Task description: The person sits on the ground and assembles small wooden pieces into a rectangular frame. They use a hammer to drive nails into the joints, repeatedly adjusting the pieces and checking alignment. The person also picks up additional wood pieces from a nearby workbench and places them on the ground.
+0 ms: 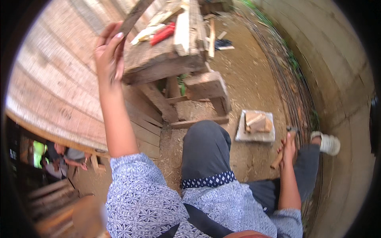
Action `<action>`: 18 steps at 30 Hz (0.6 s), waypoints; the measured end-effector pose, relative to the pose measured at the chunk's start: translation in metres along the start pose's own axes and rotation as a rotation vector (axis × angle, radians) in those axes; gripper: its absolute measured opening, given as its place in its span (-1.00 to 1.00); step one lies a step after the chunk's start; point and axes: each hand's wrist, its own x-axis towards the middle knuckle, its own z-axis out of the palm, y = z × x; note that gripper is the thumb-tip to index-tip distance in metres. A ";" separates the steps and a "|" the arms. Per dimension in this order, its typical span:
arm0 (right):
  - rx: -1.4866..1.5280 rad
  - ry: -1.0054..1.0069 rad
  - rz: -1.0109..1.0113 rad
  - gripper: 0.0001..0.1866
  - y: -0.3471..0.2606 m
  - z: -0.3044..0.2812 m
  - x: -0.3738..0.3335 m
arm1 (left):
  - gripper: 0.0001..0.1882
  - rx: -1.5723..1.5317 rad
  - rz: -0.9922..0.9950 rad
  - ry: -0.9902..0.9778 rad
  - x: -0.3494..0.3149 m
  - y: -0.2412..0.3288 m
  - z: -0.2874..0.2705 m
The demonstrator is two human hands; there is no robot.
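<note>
My left hand (109,57), raised at the upper left, is closed around a dark, weathered wooden strip (135,16) that runs up out of view. It is beside the near end of a rough wooden workbench (164,67). On the bench lie a red object (162,34), its kind unclear, and a pale squared wood piece (181,33). Low on the right, my right hand (288,150) grips a hammer (275,162) by its wooden handle, with the metal head up. It is held near my bent leg, above the ground.
Wood offcuts (260,122) sit on a pale square slab (254,137) on the dirt floor. A plank wall (51,75) stands at left, a concrete wall (337,51) at right. Long dark rods (283,63) lie along its foot. Another person (65,156) is at lower left.
</note>
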 end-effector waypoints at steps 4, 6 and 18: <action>0.073 0.044 -0.037 -0.33 -0.019 -0.003 0.003 | -0.60 0.141 0.173 -0.330 -0.098 -0.012 0.145; 0.113 -0.093 -0.048 -0.31 -0.038 -0.003 0.000 | -0.61 0.155 0.000 -0.660 -0.141 -0.043 0.195; -0.063 -0.197 -0.279 -0.37 -0.046 -0.049 0.014 | -0.51 -0.110 -0.736 -1.231 -0.229 -0.309 0.333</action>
